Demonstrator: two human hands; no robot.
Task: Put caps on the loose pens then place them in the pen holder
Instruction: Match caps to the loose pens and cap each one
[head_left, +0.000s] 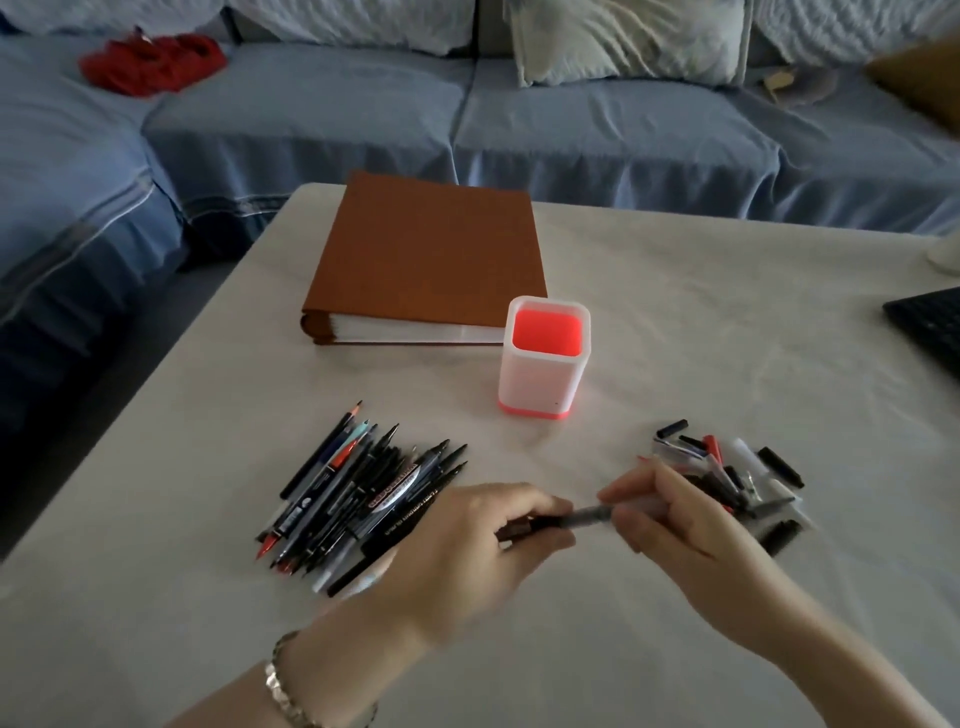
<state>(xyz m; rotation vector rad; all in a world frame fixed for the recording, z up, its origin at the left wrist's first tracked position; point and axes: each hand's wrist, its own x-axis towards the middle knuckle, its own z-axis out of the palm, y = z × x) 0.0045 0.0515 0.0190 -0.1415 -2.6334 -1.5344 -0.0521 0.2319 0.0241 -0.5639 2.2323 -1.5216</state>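
Head view: a pen (566, 521) is held roughly level, just above the surface (675, 291), between both hands. The left hand (488, 535) is curled round its dark end; the right hand (670, 514) pinches the greyish end. Whether a cap is on that end can't be told, as it is hidden and blurred.

A pile of loose pens (358, 499) lies to the left, partly covered by the left hand. A pile of caps (737, 478) lies to the right, partly behind the right hand.

The pen holder (543, 364), white w/ red inside, stands upright beyond the hands, beside a brown binder (426, 260). A keyboard corner (930, 327) is seen at the right edge, and a blue sofa (363, 114) behind.
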